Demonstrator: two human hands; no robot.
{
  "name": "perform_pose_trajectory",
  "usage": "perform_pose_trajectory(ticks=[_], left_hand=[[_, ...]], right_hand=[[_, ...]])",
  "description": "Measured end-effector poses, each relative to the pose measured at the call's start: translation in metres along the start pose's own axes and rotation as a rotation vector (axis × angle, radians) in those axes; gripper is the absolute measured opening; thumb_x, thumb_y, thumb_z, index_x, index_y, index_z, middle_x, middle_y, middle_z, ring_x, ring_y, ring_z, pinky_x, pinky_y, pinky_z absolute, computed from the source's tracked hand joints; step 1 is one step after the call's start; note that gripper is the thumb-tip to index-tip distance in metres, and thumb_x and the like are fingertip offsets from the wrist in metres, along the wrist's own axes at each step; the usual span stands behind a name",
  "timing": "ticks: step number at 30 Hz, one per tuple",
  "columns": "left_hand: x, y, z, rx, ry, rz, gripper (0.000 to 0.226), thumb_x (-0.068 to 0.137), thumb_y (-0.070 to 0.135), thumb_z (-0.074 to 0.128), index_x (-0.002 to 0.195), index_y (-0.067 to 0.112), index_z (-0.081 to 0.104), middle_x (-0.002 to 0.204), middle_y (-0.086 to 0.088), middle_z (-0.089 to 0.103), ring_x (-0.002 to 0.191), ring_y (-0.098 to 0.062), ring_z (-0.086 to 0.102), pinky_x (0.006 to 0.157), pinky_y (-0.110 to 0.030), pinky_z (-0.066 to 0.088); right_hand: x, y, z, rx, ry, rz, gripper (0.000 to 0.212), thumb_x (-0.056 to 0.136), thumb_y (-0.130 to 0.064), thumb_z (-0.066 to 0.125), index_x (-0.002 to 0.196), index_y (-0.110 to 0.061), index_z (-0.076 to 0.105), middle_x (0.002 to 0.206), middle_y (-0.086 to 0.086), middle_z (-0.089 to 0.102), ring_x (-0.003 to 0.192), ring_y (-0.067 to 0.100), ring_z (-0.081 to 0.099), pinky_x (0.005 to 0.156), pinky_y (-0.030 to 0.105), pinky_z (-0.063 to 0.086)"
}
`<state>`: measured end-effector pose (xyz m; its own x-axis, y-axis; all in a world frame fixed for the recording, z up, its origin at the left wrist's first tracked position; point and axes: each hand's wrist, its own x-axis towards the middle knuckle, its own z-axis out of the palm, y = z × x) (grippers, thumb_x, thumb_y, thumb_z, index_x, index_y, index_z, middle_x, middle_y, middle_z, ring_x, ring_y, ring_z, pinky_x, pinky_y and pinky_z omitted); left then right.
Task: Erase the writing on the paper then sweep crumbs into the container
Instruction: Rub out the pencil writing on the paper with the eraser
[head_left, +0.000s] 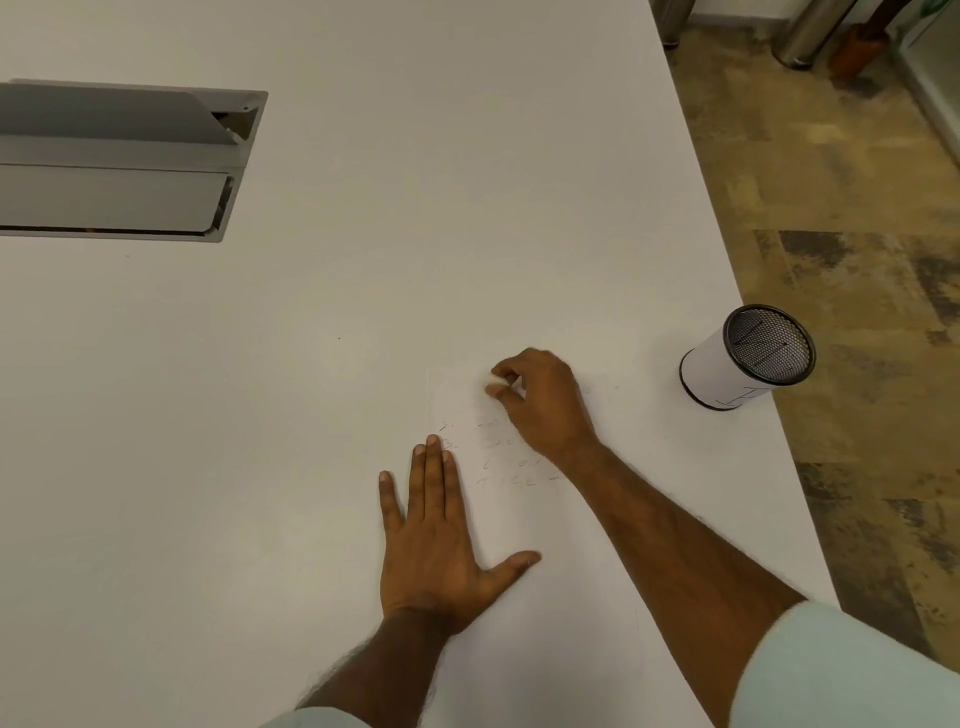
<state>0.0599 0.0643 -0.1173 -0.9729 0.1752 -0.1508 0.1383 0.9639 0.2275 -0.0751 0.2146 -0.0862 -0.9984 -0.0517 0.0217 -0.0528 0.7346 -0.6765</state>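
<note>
A white sheet of paper lies on the white table, hard to tell from it. Faint pencil writing covers its lower middle. My left hand lies flat with straight fingers on the paper's left edge, thumb spread to the right. My right hand pinches a small white eraser between thumb and fingers, pressed on the paper above the writing. A cylindrical container with a white wrap and a black mesh inside stands to the right, near the table edge.
The white table ends at its right edge close to the container, with patterned floor beyond. A grey cable hatch is set into the table at the far left. Metal legs stand on the floor at top right.
</note>
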Motion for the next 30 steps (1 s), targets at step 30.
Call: perform_pose_trajectory(ticks=[30], left_hand=[[0.0, 0.0, -0.001, -0.01, -0.009, -0.001, 0.127, 0.073, 0.097, 0.032, 0.155, 0.0, 0.025, 0.165, -0.017, 0.016, 0.153, -0.032, 0.014, 0.115, -0.067, 0.016]], right_hand=[[-0.012, -0.012, 0.012, -0.014, -0.067, -0.082, 0.015, 0.086, -0.019, 0.069, 0.098, -0.011, 0.071, 0.093, 0.003, 0.068, 0.087, 0.018, 0.056, 0.079, 0.031, 0.046]])
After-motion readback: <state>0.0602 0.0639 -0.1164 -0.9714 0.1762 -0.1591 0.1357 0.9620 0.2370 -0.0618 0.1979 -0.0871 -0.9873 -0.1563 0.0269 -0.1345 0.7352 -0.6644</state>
